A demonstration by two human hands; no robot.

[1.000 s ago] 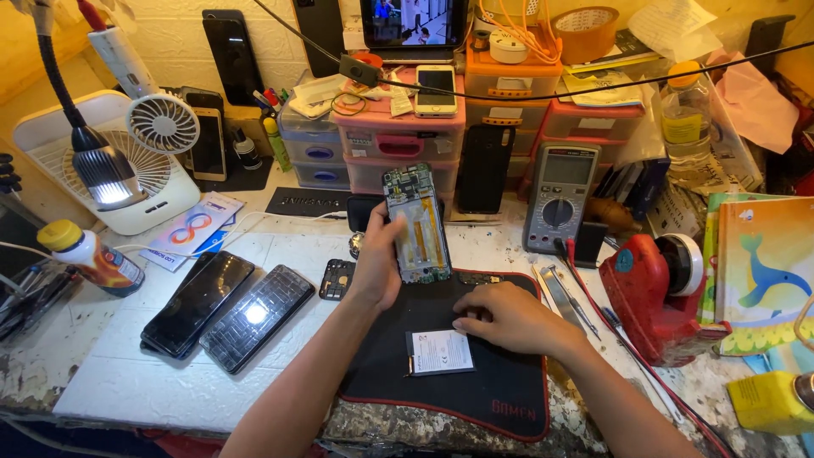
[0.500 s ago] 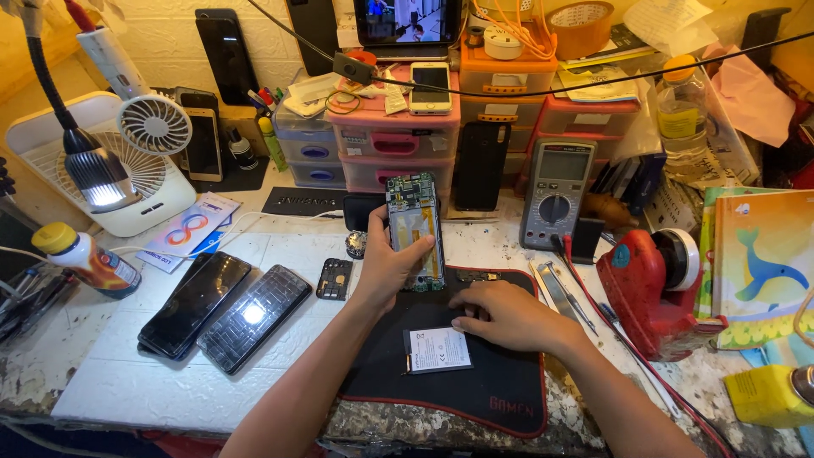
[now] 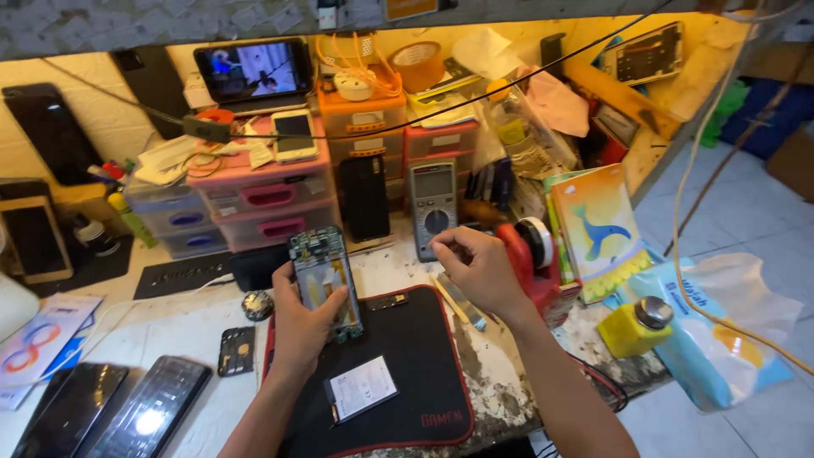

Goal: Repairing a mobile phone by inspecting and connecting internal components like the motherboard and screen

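A white rectangular label (image 3: 362, 388) is seen on the black mat (image 3: 407, 356), near its front edge. A yellow bottle (image 3: 632, 326) and a pale blue packet (image 3: 721, 339) are found right of the mat. Above the mat, an opened phone (image 3: 325, 282) is clamped upright in the left hand (image 3: 301, 326). The right hand (image 3: 479, 270) is held over the mat's right edge, fingertips pinched together; anything between them cannot be told.

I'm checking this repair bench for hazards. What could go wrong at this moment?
1. The left hand holds the opened phone with exposed green circuit board upright above the black red-edged work mat; a slip could drop it.
2. The right hand pinches something too small to identify; it could get lost among the clutter.
3. The yellow metal-capped bottle sits near the table edge and might get knocked off.
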